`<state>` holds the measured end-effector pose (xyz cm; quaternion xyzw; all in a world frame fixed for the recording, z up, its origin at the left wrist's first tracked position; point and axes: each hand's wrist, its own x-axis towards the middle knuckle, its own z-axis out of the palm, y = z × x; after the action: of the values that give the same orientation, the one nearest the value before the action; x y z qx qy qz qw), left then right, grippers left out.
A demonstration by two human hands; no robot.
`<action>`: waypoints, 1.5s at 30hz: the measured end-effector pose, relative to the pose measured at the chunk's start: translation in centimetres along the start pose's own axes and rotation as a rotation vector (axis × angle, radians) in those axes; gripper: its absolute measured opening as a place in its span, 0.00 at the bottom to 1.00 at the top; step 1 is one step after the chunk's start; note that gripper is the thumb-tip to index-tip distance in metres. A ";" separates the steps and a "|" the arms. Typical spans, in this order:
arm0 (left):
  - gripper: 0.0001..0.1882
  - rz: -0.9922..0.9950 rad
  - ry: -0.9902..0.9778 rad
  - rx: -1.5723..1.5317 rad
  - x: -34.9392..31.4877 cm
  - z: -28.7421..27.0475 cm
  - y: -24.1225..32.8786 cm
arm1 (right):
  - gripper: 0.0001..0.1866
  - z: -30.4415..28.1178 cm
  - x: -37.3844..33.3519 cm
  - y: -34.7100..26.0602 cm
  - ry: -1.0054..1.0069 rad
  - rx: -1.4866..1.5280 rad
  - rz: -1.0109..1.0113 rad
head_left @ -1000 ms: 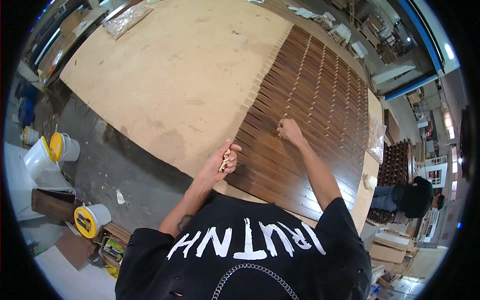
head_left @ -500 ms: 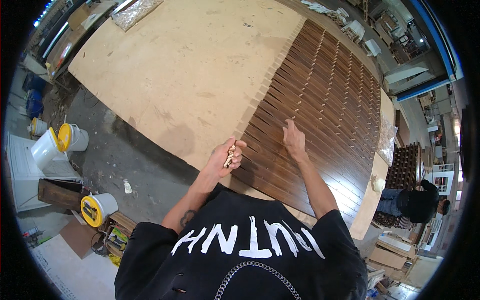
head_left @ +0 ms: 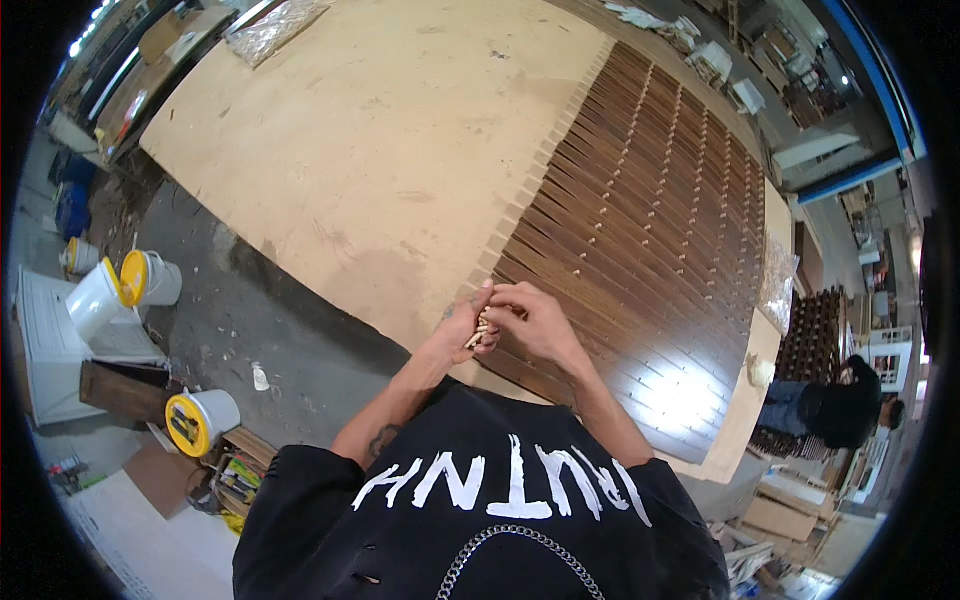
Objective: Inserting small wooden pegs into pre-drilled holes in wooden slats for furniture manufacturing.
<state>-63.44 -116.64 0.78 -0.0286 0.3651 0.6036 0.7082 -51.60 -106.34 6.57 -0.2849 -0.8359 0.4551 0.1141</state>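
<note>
My left hand [head_left: 457, 328] is cupped around a small bunch of light wooden dowels [head_left: 479, 334], above the near edge of the board. My right hand [head_left: 541, 324] meets it there, its fingers bent in a pinch at the dowels; what lies between its fingertips is hidden. Dark brown wooden strips [head_left: 570, 290] lie side by side on the right, narrow gaps showing between their left ends. Short pale dowels [head_left: 655, 214] stick up from the strips in several rows, mostly on the far part. The near strips show small dark holes.
A large tan board [head_left: 350, 170] carries the strips, with wrapped sheets [head_left: 277, 30] at its far left. White buckets with yellow lids [head_left: 200, 420] stand on the floor to the left. At the right, a person in dark clothes [head_left: 835, 402] is beside stacked wood [head_left: 818, 325].
My right hand has drawn back from over the strips to the dowels in my left hand. A dowel now shows nearer to me in one row. My left hand has shifted slightly right.
</note>
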 end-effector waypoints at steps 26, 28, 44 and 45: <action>0.27 0.030 -0.098 0.051 0.0 0.3 -0.3 | 0.09 -4.4 -0.1 14.8 0.272 -0.508 0.233; 0.28 0.026 -0.095 0.039 0.2 0.0 -0.2 | 0.09 -4.4 -0.1 14.0 0.248 -0.584 0.239; 0.28 0.072 -0.085 0.087 -0.1 0.2 -0.3 | 0.14 -2.4 1.3 6.1 0.092 -0.817 0.110; 0.26 0.050 -0.027 0.082 0.1 0.2 -0.8 | 0.14 -2.0 0.4 3.9 0.104 -0.531 0.028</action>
<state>-62.67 -116.70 0.56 0.0177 0.3805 0.6061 0.6983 -49.51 -103.05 4.42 -0.3392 -0.9150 0.2064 0.0718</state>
